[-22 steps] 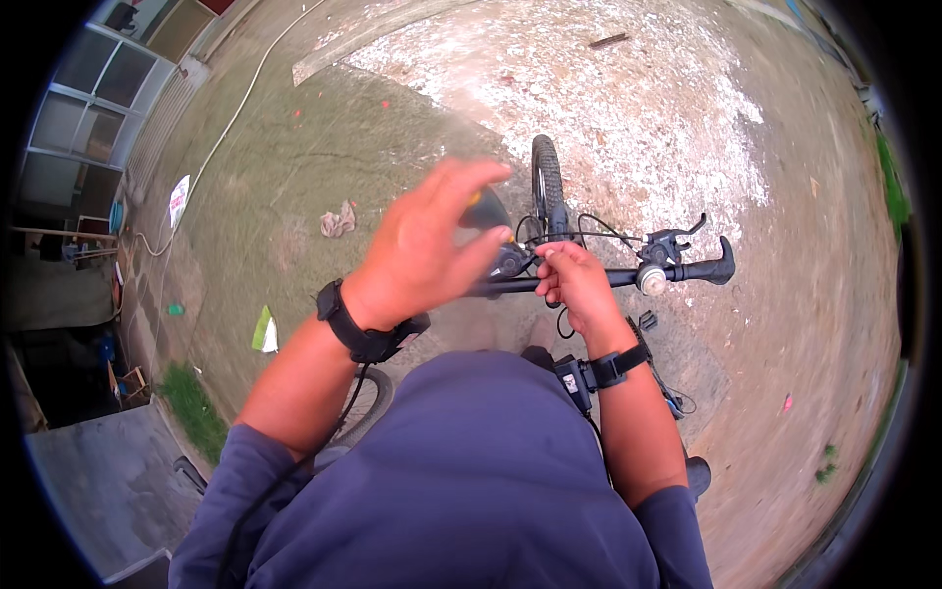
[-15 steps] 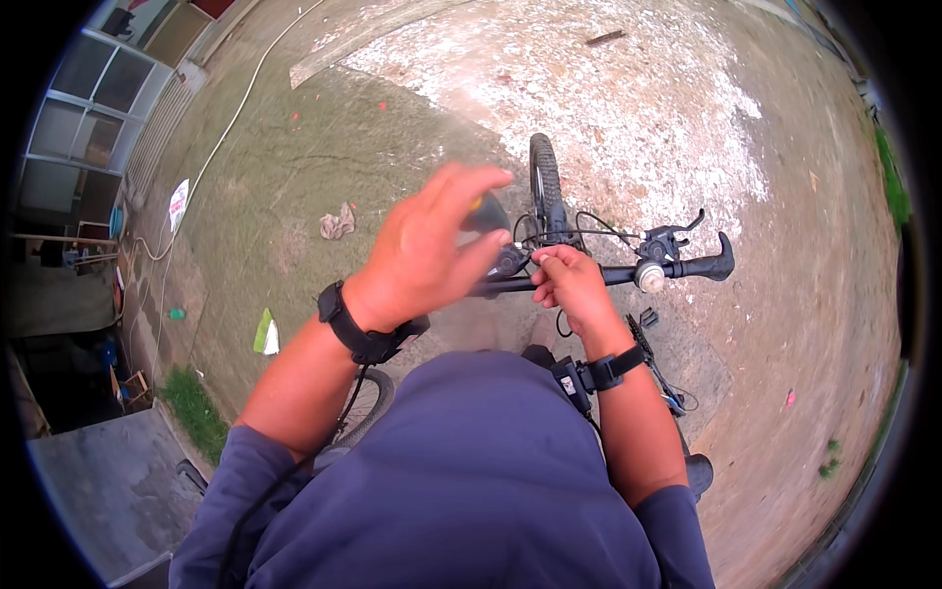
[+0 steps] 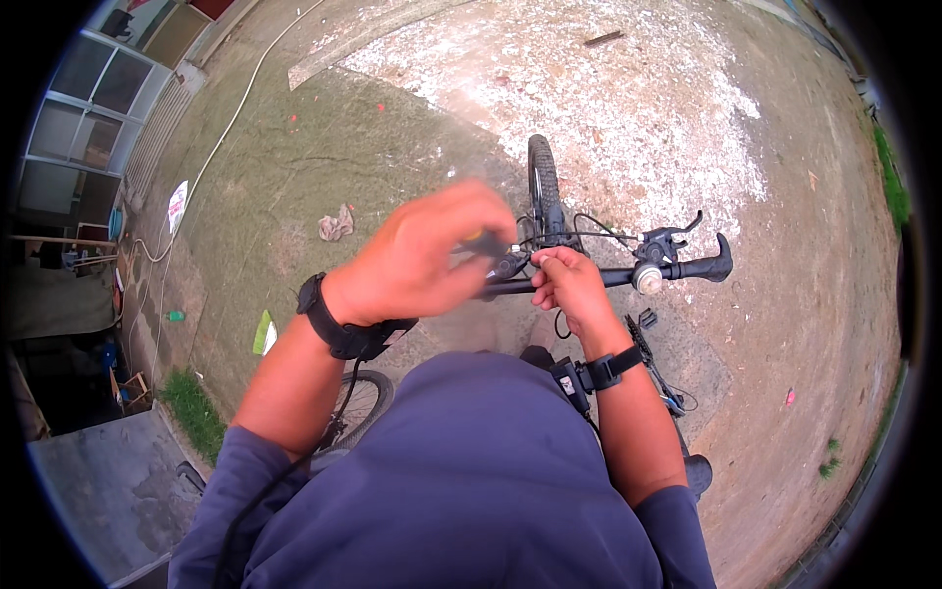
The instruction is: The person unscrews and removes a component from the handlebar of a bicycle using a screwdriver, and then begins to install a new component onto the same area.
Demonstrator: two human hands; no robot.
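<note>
A bicycle's black handlebar (image 3: 613, 278) crosses in front of me, with a brake lever (image 3: 677, 236) and a round silver bell (image 3: 649, 279) on its right side. My left hand (image 3: 412, 250), blurred by motion, hovers over the left part of the bar. Its fingers curl about a dark thing with a yellow mark (image 3: 479, 240), too smeared to name. My right hand (image 3: 569, 283) is closed in a pinch by the bar's middle, beside the dark cables (image 3: 589, 233). What its fingertips hold is hidden. The left grip is behind my left hand.
The front tyre (image 3: 543, 177) points away from me. A rear wheel (image 3: 368, 402) shows below my left forearm. On the ground lie a crumpled rag (image 3: 336, 224), a green and white wrapper (image 3: 264, 334) and a long pale hose (image 3: 231, 123). Grass (image 3: 191, 407) grows by a grey slab (image 3: 118, 481).
My left hand has dropped nearer the handlebar, and its fingers curl more. The dark thing in it has come down too. My right hand stays in its pinch at the same place.
</note>
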